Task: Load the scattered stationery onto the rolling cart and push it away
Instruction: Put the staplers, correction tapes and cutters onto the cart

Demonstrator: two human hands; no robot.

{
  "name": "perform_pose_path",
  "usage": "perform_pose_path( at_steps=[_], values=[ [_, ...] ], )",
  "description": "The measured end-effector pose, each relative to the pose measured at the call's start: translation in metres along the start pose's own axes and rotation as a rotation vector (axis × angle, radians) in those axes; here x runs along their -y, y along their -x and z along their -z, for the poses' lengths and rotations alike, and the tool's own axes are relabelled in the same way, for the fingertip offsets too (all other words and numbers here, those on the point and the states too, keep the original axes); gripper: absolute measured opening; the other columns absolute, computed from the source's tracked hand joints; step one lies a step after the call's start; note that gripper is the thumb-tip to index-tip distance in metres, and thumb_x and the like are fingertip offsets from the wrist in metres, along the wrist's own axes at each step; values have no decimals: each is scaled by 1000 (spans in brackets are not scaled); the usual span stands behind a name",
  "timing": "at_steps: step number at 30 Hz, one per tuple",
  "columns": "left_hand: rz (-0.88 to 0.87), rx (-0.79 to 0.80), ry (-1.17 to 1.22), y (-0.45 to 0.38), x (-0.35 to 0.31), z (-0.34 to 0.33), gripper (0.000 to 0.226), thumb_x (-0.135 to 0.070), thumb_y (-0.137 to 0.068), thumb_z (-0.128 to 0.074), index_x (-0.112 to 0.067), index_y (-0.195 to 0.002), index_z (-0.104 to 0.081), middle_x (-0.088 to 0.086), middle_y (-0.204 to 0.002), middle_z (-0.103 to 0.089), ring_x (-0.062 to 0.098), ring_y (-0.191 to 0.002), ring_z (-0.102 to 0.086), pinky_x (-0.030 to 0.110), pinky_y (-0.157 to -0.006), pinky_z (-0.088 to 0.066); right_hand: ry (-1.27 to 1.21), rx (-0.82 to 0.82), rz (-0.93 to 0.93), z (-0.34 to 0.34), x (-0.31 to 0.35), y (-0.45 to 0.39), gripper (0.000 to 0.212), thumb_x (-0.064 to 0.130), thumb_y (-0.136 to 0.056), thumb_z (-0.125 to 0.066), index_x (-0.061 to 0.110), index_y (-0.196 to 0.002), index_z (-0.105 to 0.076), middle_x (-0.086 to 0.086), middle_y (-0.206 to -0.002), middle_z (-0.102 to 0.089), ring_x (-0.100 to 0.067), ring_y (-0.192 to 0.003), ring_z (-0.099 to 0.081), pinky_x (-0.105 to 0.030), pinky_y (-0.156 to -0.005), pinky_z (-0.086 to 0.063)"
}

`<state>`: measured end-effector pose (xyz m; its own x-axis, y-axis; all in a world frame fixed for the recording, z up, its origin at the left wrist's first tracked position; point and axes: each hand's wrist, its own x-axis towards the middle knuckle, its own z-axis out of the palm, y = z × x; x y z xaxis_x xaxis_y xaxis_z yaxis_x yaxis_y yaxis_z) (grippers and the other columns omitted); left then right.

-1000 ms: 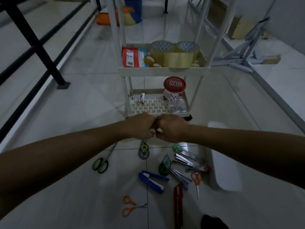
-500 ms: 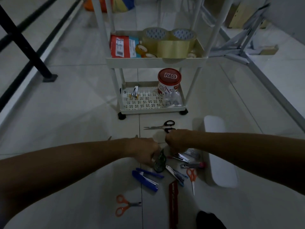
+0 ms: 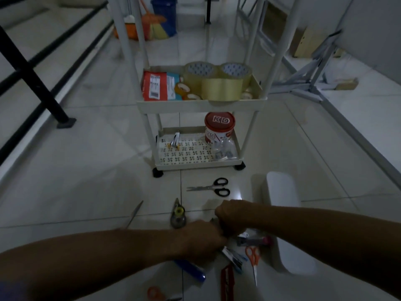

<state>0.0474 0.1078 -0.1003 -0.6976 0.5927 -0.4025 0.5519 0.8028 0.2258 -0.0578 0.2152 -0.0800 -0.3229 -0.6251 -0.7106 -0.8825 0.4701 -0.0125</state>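
The white rolling cart [image 3: 199, 105] stands ahead on the tiled floor. Its middle shelf holds tape rolls [image 3: 217, 83] and a red packet [image 3: 157, 85]. Its bottom shelf holds a red tin [image 3: 219, 131] and a small clip [image 3: 174, 141]. My left hand [image 3: 204, 240] and my right hand [image 3: 227, 216] meet low over the stationery pile, fingers curled and hidden. Around them lie black scissors [image 3: 213, 187], a correction tape [image 3: 178, 216], a blue stapler [image 3: 191, 270], a red cutter [image 3: 227, 281], orange scissors [image 3: 252, 257] and a scissor blade [image 3: 134, 213].
A white plastic object [image 3: 284, 213] lies on the floor right of the pile. A black railing [image 3: 36, 81] runs along the left. White metal frames [image 3: 312, 83] stand at the right. A blue bin [image 3: 163, 14] and a broom are behind the cart.
Both hands have come down from in front of the cart's bottom shelf to the pile on the floor. The view has tilted, so the cart sits farther off.
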Motion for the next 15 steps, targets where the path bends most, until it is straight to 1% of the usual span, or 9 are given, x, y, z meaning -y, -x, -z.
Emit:
perform_pose_path(
  at_steps=[2,3,5,9,12,13,15],
  values=[
    [-15,-27,-28,-5,-4,-3,21,-20,-89,-60,-6,-104,-64,17,-100,-65,35,-83,-64,44,-65,-56,-28,-22,24,0,-5,2,33,26,-91,-66,2,-113,-60,-15,-104,-65,-24,-90,-63,-33,-80,-52],
    [-22,-35,-50,-7,-5,-5,19,-18,-88,-60,-5,-101,-65,17,-96,-66,36,-82,-64,43,-64,-56,-36,-30,38,0,-6,4,35,25,-92,-65,1,-116,-58,-17,-110,-64,-27,-97,-63,-34,-82,-50],
    [-26,-57,-105,-11,-7,-9,18,-16,-88,-58,-3,-97,-67,17,-93,-67,36,-81,-65,43,-65,-56,-40,-25,57,1,-8,6,37,24,-93,-65,0,-119,-57,-18,-114,-63,-29,-102,-63,-32,-83,-50],
    [-54,-98,-166,-18,-9,-11,17,-14,-91,-58,-4,-95,-70,14,-88,-70,33,-78,-66,39,-64,-52,-86,12,54,-1,-7,4,37,21,-93,-65,2,-123,-56,-15,-118,-63,-26,-106,-63,-33,-92,-52],
    [-71,-75,-211,-18,-8,-6,13,-19,-89,-64,-9,-95,-71,10,-88,-71,28,-79,-68,37,-66,-52,-117,-67,70,-7,-5,6,33,20,-92,-65,2,-120,-58,-16,-116,-63,-26,-104,-63,-34,-92,-52],
    [-73,-58,-211,-18,-7,-4,14,-20,-87,-68,-10,-96,-71,10,-89,-71,28,-79,-67,37,-67,-52,-116,-74,76,-9,-4,7,33,21,-92,-65,2,-118,-60,-16,-114,-64,-26,-102,-63,-35,-91,-52],
    [-57,-11,-201,-17,-3,0,25,-24,-85,-72,-9,-105,-68,12,-99,-68,29,-87,-64,41,-72,-53,-95,-43,60,-7,-2,7,33,25,-91,-67,2,-115,-62,-15,-108,-66,-26,-98,-65,-36,-90,-54]
  ],
)
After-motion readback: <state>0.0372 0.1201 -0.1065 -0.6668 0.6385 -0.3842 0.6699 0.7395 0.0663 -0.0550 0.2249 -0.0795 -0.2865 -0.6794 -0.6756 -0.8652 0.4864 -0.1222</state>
